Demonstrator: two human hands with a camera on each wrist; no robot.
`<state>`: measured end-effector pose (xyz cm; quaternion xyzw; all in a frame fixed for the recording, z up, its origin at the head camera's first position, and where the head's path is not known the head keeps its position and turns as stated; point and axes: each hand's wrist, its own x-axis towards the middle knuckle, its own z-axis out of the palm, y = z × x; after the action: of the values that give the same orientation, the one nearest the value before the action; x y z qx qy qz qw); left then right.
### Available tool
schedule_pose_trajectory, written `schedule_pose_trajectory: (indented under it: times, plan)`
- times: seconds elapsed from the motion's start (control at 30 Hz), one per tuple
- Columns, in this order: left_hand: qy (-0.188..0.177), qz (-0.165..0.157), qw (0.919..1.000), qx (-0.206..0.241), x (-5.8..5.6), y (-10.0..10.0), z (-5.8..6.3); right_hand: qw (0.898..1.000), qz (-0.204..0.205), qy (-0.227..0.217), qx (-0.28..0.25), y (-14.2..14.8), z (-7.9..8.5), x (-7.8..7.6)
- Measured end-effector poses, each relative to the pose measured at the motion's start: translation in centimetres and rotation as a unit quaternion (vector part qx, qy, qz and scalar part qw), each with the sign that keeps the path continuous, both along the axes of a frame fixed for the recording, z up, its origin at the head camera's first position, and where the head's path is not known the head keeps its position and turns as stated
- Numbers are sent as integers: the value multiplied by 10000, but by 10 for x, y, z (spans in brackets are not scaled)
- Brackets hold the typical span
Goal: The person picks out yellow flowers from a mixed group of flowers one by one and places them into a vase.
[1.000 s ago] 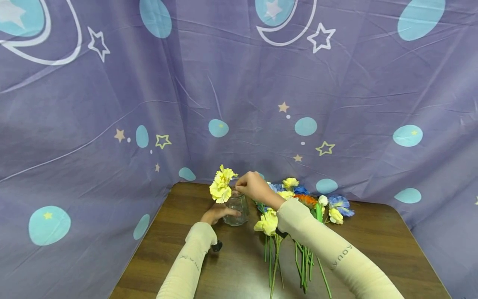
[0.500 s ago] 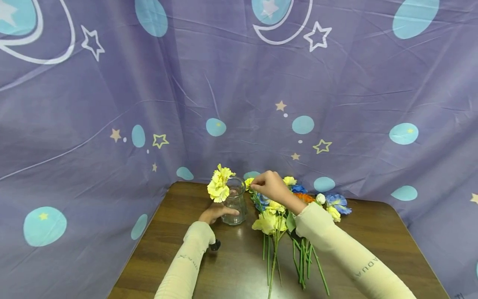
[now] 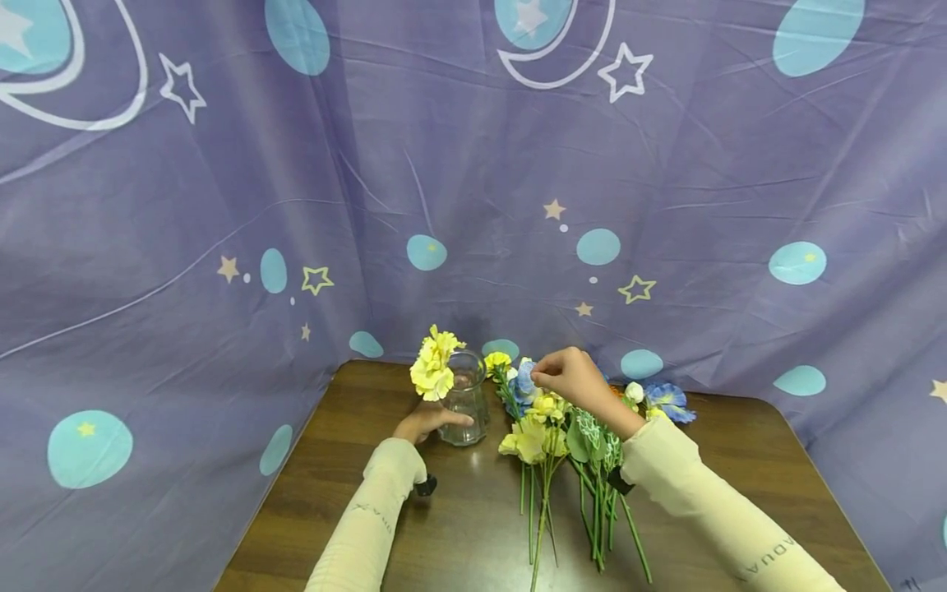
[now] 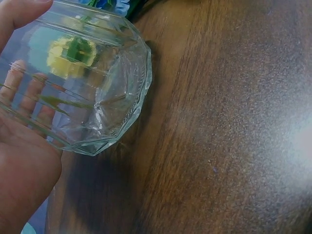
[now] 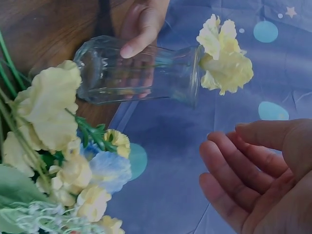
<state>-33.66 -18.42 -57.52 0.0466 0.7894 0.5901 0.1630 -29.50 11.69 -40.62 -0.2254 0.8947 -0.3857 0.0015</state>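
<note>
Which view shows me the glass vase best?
The right wrist view: it shows the glass vase large, from base to rim. The head view shows it small, partly behind the left hand; the left wrist view shows its base close up, rim cut off.

Vase (image 3: 476, 401) is colourless; its flower (image 3: 432, 370), pale yellow; worktop (image 3: 459, 526), brown, wood-grained; sleeves (image 3: 370, 510), cream; backdrop (image 3: 473, 181), purple with turquoise ovals.

Purple cloth backdrop (image 3: 459, 156), creased, printed with pale-blue ovals (image 3: 598, 247) and stars (image 3: 554, 209), fills the upper frame. Brown wood-grain tabletop (image 3: 318, 460), lower centre, its far corners rounded, reflects a pale sheen (image 3: 466, 510).
</note>
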Motion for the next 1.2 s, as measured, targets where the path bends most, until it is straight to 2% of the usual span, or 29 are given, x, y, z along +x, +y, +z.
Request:
schedule_pose_trajectory:
  times: [0.2,0.5,0.77,1.03,1.2]
  plan:
    - [-211,274,9991,-230,0,0,0,9984,-205,-484,-223,17,-8,7]
    - [-147,143,9997,-115,0,-1,-2,9957,-407,-830,-108,28,-25,15]
    - [-192,135,9997,-97,-1,-2,0,9948,-289,-970,76,26,-43,22]
    - [-415,279,9968,-621,0,-1,2,9930,-102,-1129,328,22,-64,34]
    - [-288,303,9979,-492,0,0,0,9935,123,-1075,349,20,-74,40]
